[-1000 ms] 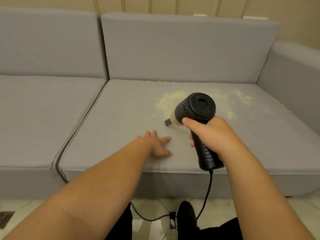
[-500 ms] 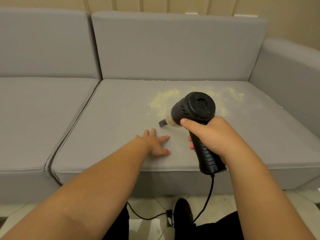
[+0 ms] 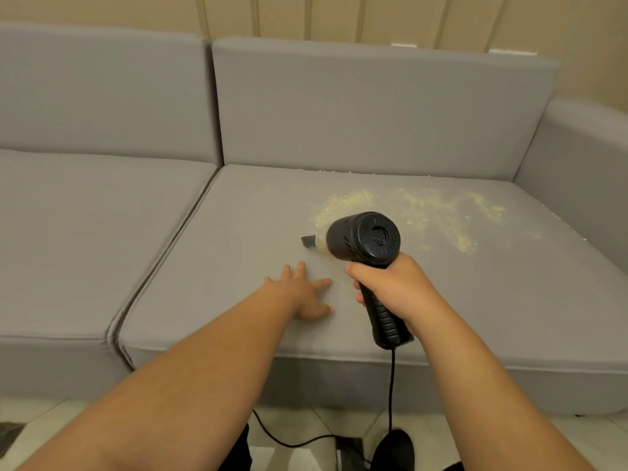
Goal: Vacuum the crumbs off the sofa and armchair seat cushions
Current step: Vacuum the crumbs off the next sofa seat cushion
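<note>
black handheld vacuum (image 3: 360, 239), yellow crumbs (image 3: 424, 209) on grey seat cushion (image 3: 238, 266)

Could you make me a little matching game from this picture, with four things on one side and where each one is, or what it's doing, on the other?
Things:
1. left hand
2. right hand
3. crumbs
4. cord

Places or states:
A. hangs down in front of the sofa to the floor
B. scattered over the back part of the seat cushion
C. lies flat on the cushion, fingers spread
D. grips the handle of the black vacuum

Pairs: 1-C, 2-D, 3-B, 4-A
</note>
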{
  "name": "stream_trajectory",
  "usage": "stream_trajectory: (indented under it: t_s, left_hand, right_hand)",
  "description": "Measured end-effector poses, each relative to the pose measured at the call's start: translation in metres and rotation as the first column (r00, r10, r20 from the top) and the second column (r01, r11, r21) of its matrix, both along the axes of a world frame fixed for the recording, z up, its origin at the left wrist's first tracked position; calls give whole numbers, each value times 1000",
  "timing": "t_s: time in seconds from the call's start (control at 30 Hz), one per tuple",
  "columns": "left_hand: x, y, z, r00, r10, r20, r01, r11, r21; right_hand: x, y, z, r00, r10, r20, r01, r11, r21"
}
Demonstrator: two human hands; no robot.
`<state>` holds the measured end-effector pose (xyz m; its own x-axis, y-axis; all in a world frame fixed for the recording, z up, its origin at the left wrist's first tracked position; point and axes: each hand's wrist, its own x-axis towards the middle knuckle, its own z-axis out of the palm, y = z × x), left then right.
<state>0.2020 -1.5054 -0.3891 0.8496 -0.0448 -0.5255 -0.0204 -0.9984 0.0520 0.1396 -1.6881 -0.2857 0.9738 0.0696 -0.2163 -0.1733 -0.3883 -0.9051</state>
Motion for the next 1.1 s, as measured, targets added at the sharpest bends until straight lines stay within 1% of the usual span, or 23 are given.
stream_trajectory:
  t_s: [0.1, 0.17, 0.27, 0.3, 0.4, 0.5, 0.6, 0.7, 0.8, 0.93, 1.1]
  left_hand:
    - [9, 11, -2, 1000, 23, 15, -23, 1000, 21]
    - [20, 16, -2, 999, 46, 29, -46, 999, 13]
    - [35, 14, -2, 997, 55, 50, -53, 998, -28]
    - [45, 13, -1, 996, 63, 57, -60, 997, -49]
    - [63, 12, 0, 996, 66, 61, -60, 993, -97]
    - [85, 14, -4, 995, 50, 82, -43, 995, -90]
    - [102, 19, -6, 995, 39, 89, -30, 995, -92]
    - [114, 25, -10, 995, 23, 95, -15, 996, -85]
    - [124, 32, -15, 994, 44, 98, -36, 996, -77]
    - [132, 36, -23, 994, 73, 75, -68, 995, -66]
    - [135, 33, -25, 996, 72, 62, -68, 996, -59]
  right_hand:
    - [16, 3, 1, 1000, -6, 3, 6, 999, -53]
    - [34, 7, 9, 1000, -16, 9, 17, 999, -50]
    - [56, 11, 16, 998, -41, 57, 43, 998, -38]
    - [69, 13, 15, 995, -71, 65, 72, 997, -15]
    - [98, 10, 12, 969, -242, 45, 237, 966, 100]
    - [134, -4, 10, 924, -372, 83, 361, 924, 121]
    - [166, -22, 6, 894, -437, 97, 424, 896, 131]
    - [188, -30, -3, 906, -419, 66, 410, 905, 114]
    - [204, -29, -14, 910, -408, 70, 400, 911, 103]
    - [223, -23, -23, 909, -413, 59, 403, 906, 131]
    - [232, -8, -27, 941, -337, 32, 329, 933, 143]
